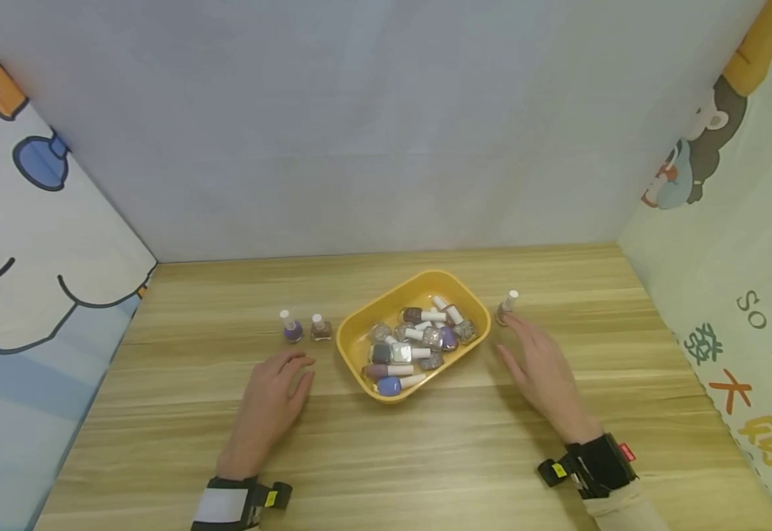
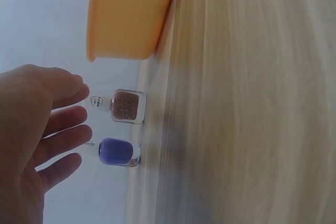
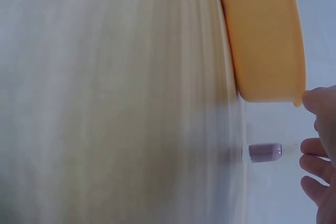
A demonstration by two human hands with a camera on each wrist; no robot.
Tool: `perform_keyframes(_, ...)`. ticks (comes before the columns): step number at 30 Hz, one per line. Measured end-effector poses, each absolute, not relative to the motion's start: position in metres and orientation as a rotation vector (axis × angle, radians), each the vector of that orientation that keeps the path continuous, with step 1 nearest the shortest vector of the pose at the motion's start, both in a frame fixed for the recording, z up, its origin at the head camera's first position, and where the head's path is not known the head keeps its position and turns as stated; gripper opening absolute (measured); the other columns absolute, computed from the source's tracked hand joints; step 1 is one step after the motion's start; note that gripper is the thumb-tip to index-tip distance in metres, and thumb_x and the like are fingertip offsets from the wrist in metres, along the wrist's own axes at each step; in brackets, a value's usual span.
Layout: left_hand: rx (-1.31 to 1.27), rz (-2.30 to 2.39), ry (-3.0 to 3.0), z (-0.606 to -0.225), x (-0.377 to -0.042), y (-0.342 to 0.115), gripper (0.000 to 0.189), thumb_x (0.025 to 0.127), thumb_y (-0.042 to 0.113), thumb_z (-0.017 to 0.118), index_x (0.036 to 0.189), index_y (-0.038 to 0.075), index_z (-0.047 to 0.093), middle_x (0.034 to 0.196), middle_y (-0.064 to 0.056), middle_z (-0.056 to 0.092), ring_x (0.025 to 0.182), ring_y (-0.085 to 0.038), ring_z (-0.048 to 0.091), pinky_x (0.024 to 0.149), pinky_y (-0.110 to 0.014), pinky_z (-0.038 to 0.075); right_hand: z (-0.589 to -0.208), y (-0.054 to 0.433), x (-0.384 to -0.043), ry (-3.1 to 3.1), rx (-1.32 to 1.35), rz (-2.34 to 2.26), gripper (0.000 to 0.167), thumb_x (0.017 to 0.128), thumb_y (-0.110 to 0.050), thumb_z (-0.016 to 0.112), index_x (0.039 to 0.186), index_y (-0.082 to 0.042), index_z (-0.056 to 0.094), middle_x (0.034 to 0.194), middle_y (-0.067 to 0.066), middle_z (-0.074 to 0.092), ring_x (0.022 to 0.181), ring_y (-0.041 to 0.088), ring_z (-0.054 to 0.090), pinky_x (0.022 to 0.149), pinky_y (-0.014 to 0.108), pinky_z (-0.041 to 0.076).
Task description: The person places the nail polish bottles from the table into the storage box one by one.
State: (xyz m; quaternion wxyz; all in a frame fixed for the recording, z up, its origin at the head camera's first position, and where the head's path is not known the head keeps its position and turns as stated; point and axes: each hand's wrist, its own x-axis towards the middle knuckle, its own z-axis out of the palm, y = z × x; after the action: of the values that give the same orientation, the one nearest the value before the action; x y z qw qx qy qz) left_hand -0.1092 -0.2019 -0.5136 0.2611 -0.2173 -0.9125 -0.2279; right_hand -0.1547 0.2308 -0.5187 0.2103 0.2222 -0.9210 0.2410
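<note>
Nail polish bottles with white caps are the things near both hands. My left hand (image 1: 271, 398) hangs with loosely bent fingers in front of a purple nail polish bottle (image 2: 116, 151) and a brown glittery one (image 2: 126, 105); both stand upright, and nothing is in its grasp. On the other side, my right hand (image 1: 543, 369) reaches toward a mauve nail polish bottle (image 3: 265, 152) standing upright. Its fingertips overlap that bottle in the head view, while thumb and fingers stay apart. Between the hands sits a yellow basket (image 1: 343, 355).
Inside the basket lie several more nail polish bottles, among them a blue one (image 1: 388, 386), a dark one (image 1: 380, 354) and glittery silver ones. The wooden table (image 1: 399, 464) meets a pale back wall (image 1: 372, 147), with printed side panels left and right.
</note>
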Motion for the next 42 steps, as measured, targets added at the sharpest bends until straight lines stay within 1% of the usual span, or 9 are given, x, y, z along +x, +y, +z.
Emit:
perform_keyframes(7, -0.564, -0.610, -2.447, -0.514, -0.112, -0.205, 0.021, 0.085, 0.002, 0.079, 0.104, -0.003, 0.073, 0.106, -0.021, 0.072, 0.096, -0.040, 0.070, 0.085, -0.057, 0.057, -0.518, 0.237, -0.153, -2.594, 0.559, 0.670, 0.055, 0.094, -0.009, 0.073, 0.141, 0.009, 0.052, 0.141, 0.029, 0.056, 0.128, 0.046, 0.055, 0.110, 0.063, 0.043)
perform_keyframes(15, -0.532, -0.606, -2.471, -0.510, -0.120, -0.213, 0.025, 0.084, 0.000, 0.078, 0.108, -0.006, 0.071, 0.114, -0.025, 0.070, 0.101, -0.044, 0.069, 0.089, -0.057, 0.058, -0.518, 0.240, -0.151, -2.605, 0.536, 0.647, 0.054, 0.095, -0.012, 0.072, 0.141, 0.008, 0.052, 0.139, 0.031, 0.056, 0.127, 0.047, 0.055, 0.109, 0.063, 0.044)
perform_keyframes(25, -0.480, -0.621, -2.434, -0.502, -0.144, -0.235, 0.042, 0.085, -0.002, 0.077, 0.125, -0.005, 0.064, 0.129, -0.030, 0.060, 0.099, -0.046, 0.066, 0.082, -0.058, 0.058, -0.517, 0.241, -0.150, -2.615, 0.525, 0.634, 0.054, 0.095, -0.013, 0.072, 0.141, 0.009, 0.052, 0.139, 0.031, 0.056, 0.127, 0.048, 0.055, 0.108, 0.064, 0.044)
perform_keyframes(30, -0.467, -0.705, -2.443, -0.504, -0.159, -0.243, 0.054, 0.088, 0.002, 0.075, 0.137, -0.007, 0.054, 0.138, -0.032, 0.054, 0.112, -0.050, 0.062, 0.094, -0.061, 0.054, -0.517, 0.241, -0.150, -2.624, 0.510, 0.629, 0.054, 0.095, -0.012, 0.072, 0.141, 0.009, 0.052, 0.140, 0.031, 0.056, 0.128, 0.048, 0.054, 0.108, 0.064, 0.043)
perform_keyframes(31, -0.457, -0.720, -2.453, -0.505, -0.161, -0.244, 0.056, 0.089, 0.003, 0.074, 0.139, -0.007, 0.052, 0.139, -0.032, 0.053, 0.109, -0.049, 0.063, 0.092, -0.059, 0.056, -0.517, 0.241, -0.149, -2.625, 0.509, 0.630, 0.054, 0.094, -0.012, 0.072, 0.140, 0.009, 0.052, 0.140, 0.032, 0.056, 0.128, 0.048, 0.054, 0.108, 0.064, 0.044)
perform_keyframes(34, -0.414, -0.772, -2.513, -0.510, -0.166, -0.245, 0.058, 0.093, 0.007, 0.072, 0.144, -0.006, 0.047, 0.143, -0.031, 0.052, 0.115, -0.047, 0.061, 0.097, -0.058, 0.054, -0.517, 0.241, -0.149, -2.622, 0.515, 0.632, 0.054, 0.094, -0.010, 0.072, 0.140, 0.009, 0.052, 0.139, 0.032, 0.056, 0.127, 0.049, 0.055, 0.107, 0.065, 0.044)
perform_keyframes(37, -0.390, -0.765, -2.579, -0.514, -0.170, -0.244, 0.055, 0.096, 0.009, 0.070, 0.144, -0.004, 0.047, 0.142, -0.028, 0.054, 0.113, -0.044, 0.063, 0.092, -0.056, 0.057, -0.517, 0.240, -0.149, -2.614, 0.519, 0.629, 0.054, 0.094, -0.010, 0.073, 0.140, 0.009, 0.052, 0.139, 0.032, 0.056, 0.127, 0.049, 0.055, 0.106, 0.065, 0.045)
perform_keyframes(38, -0.390, -0.759, -2.594, -0.515, -0.172, -0.243, 0.054, 0.097, 0.010, 0.069, 0.144, -0.004, 0.047, 0.140, -0.028, 0.055, 0.117, -0.044, 0.062, 0.096, -0.058, 0.055, -0.517, 0.240, -0.149, -2.610, 0.519, 0.626, 0.054, 0.094, -0.010, 0.073, 0.140, 0.009, 0.052, 0.139, 0.031, 0.056, 0.126, 0.049, 0.056, 0.106, 0.065, 0.045)
perform_keyframes(42, -0.402, -0.705, -2.607, -0.519, -0.176, -0.239, 0.046, 0.099, 0.008, 0.067, 0.140, -0.005, 0.051, 0.131, -0.026, 0.061, 0.108, -0.042, 0.067, 0.087, -0.054, 0.059, -0.518, 0.241, -0.149, -2.603, 0.511, 0.617, 0.054, 0.093, -0.010, 0.074, 0.140, 0.008, 0.053, 0.139, 0.031, 0.057, 0.126, 0.048, 0.056, 0.106, 0.064, 0.045)
